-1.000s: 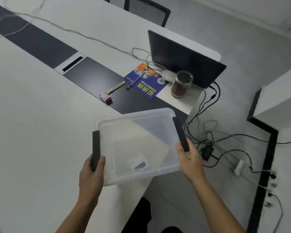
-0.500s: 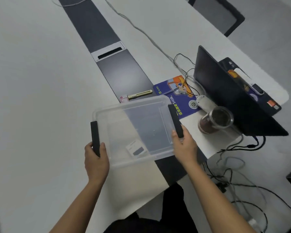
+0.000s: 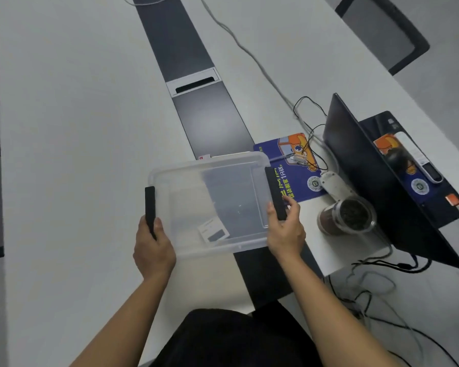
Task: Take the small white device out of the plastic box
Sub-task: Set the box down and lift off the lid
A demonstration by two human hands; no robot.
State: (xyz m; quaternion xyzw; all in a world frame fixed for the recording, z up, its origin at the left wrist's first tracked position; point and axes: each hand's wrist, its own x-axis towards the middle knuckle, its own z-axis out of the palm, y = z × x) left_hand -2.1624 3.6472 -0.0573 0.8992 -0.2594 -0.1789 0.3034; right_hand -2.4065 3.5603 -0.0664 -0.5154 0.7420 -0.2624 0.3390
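Two bare hands hold the clear plastic box (image 3: pixel 210 181) by the black latches on its short sides: our left hand (image 3: pixel 153 247) is wrapped around the left latch (image 3: pixel 150 207), and our right hand (image 3: pixel 285 231) grips the lower end of the right latch (image 3: pixel 274 192), thumb inside the rim. We see the small white device (image 3: pixel 213 229), white with a dark panel, lying flat on the box floor near the front wall, between our hands. Below the box runs the dark centre strip (image 3: pixel 210 120) of the white table (image 3: pixel 64 154). To our right stand a jar of dark contents (image 3: pixel 346 217), a blue printed mat (image 3: pixel 289 165) and an open laptop (image 3: pixel 376 176).
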